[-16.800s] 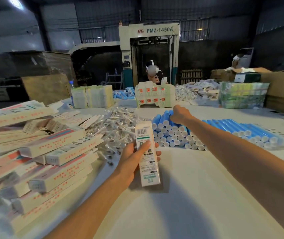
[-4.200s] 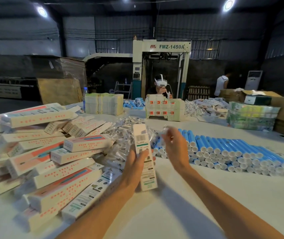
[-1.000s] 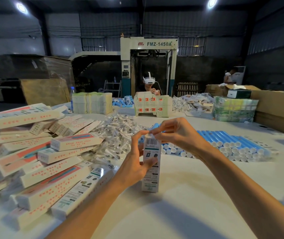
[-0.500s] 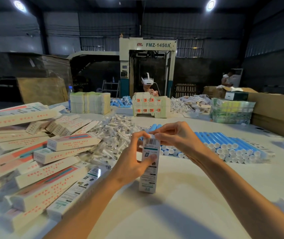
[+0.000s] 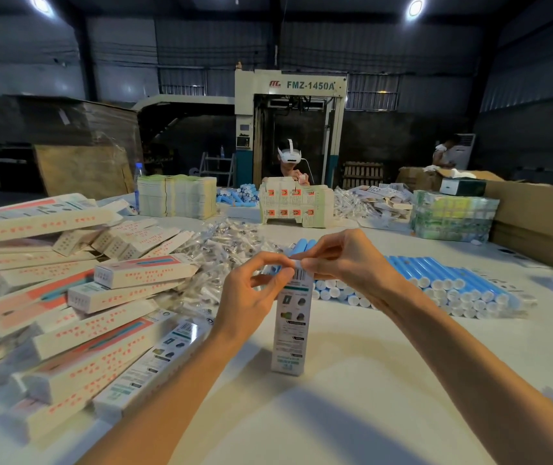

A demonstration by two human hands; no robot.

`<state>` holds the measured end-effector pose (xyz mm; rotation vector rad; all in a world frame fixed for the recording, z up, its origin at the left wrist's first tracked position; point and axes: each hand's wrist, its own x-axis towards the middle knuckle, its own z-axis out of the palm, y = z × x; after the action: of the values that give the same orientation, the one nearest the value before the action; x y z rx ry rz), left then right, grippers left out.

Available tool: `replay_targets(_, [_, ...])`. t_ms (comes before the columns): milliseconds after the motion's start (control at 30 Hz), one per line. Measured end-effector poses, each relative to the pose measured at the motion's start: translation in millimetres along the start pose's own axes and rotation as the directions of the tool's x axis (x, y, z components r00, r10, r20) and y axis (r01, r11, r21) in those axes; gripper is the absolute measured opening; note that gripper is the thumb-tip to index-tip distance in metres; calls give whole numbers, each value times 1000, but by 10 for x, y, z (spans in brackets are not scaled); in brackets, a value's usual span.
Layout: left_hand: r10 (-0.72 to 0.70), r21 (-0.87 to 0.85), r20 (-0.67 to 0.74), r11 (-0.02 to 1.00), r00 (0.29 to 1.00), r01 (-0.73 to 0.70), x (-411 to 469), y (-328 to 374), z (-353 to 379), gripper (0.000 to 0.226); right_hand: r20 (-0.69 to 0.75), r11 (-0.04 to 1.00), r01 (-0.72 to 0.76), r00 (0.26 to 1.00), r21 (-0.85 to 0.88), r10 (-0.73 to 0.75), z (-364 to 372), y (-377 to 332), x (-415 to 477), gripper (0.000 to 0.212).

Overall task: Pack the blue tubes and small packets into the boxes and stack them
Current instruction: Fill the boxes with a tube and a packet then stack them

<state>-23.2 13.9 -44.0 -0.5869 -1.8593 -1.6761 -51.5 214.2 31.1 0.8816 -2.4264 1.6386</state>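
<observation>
Upright box [image 5: 293,330] top pinched by left hand [image 5: 251,297], right hand [image 5: 345,260]; box pile [image 5: 101,313] leftward, blue tubes [image 5: 452,283] behind.

Your left hand [image 5: 248,297] and right hand [image 5: 345,263] are bare; your left forearm [image 5: 174,391] and right forearm [image 5: 469,357] are uncovered all the way to the bottom edge of the view; both arms are slim and smooth in outline; your fingers [image 5: 330,245] are long and slender; the nails are too small to judge; your clothing cannot be told.
</observation>
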Motion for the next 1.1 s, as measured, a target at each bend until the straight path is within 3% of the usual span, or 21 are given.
replay_targets(67, [24,45,-35,999,999,-23,5,-5,-10,7,-96,981,130,985,-142,-145,132,82,-53,6])
replay_targets(133, [27,51,-37,998,999,-25,5,-1,8,7,-167,970,190,962,-148,-214,214,176,-113,14])
replay_targets(267, [52,79,-59,996,997,-47,-6,-2,68,14,-202,975,202,955,-95,-218,237,249,-163,16])
replay_targets(400, [-34,-42,-52,999,998,32,-22,31,56,15,-220,968,245,943,-47,-249,270,248,-196,12])
replay_targets(567, [-86,-145,-16,986,996,83,-34,72,33,11,-119,974,79,991,214,-55,189,231,-222,17])
replay_targets(667, [-47,-82,1,996,999,46,-19,61,42,15,-88,962,-5,996,275,30,105,202,-186,11])
replay_targets(867, [1,39,13,999,1000,-1,-15,18,35,13,-115,994,1,993,108,11,89,105,-99,5])
replay_targets(1100, [140,156,1,978,990,-138,-26,67,12,12,-105,993,118,988,0,-117,81,114,-142,8])
